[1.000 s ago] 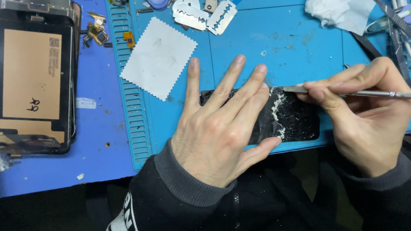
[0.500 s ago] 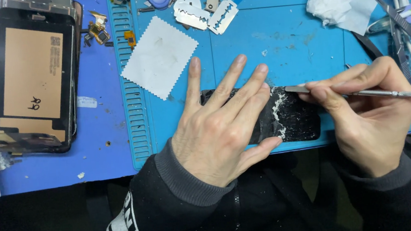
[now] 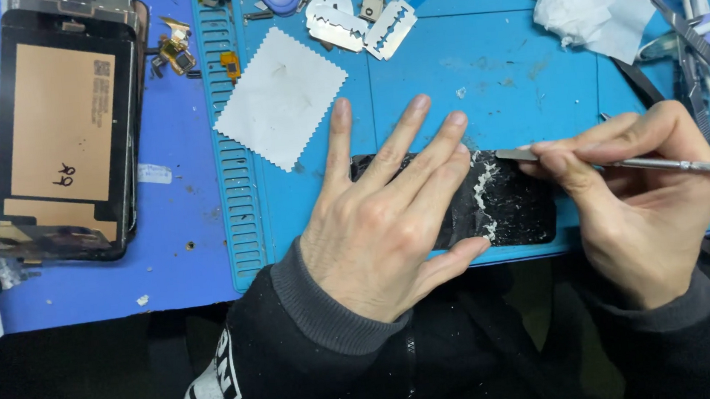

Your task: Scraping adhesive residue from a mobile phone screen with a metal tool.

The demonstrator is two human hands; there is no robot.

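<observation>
**Scraping white residue off a dark panel on the blue mat**

At the far left, a dismantled phone frame is lying on the blue surface, its tan rectangular label facing up with a small handwritten mark near its lower edge. Right of it, a white cloth square with pinked edges is sitting on the teal work mat, and two razor blades are lying farther back. The left hand is pressing flat, fingers spread open, on the dark panel, which is resting at the mat's near edge, in the middle of the scene. A ragged strip of white residue is showing on the panel just right of the fingertips. The right hand is pinching a thin metal tool, its flat tip touching the panel's far edge. Crumpled white tissue is lying at the far right.
</observation>
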